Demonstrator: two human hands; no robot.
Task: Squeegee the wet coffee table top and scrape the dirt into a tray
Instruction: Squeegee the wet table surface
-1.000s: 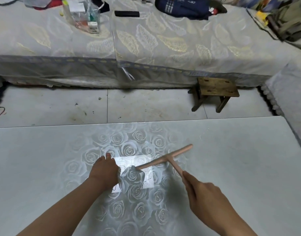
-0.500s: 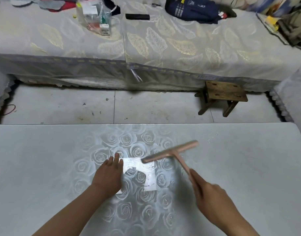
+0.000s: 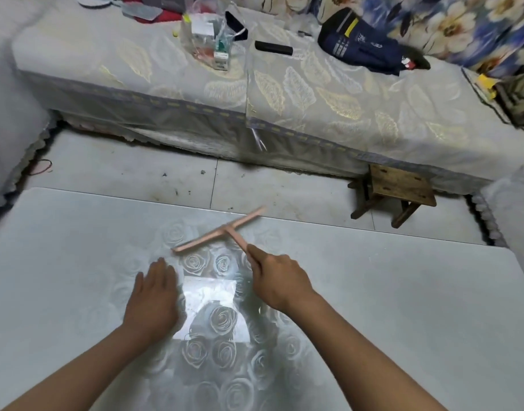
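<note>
Two hands working. The right hand (image 3: 280,280) has its fingers curled round the near end of the squeegee (image 3: 222,231) handle. The left hand (image 3: 154,295) lies flat, fingers straight and together, pressed on the coffee table top (image 3: 403,292) at the left edge of a shiny flat rectangle, probably the tray (image 3: 210,304). The pink T-shaped blade sits slanted a little beyond the tray's far edge, ahead of both sets of fingertips. It is blurred, so surface contact cannot be told. Likely step: a pull toward the tray. Best done with the blade seated along its full length, squared to the tray's edge, pressure even, left hand pinning the tray against sliding.
</note>
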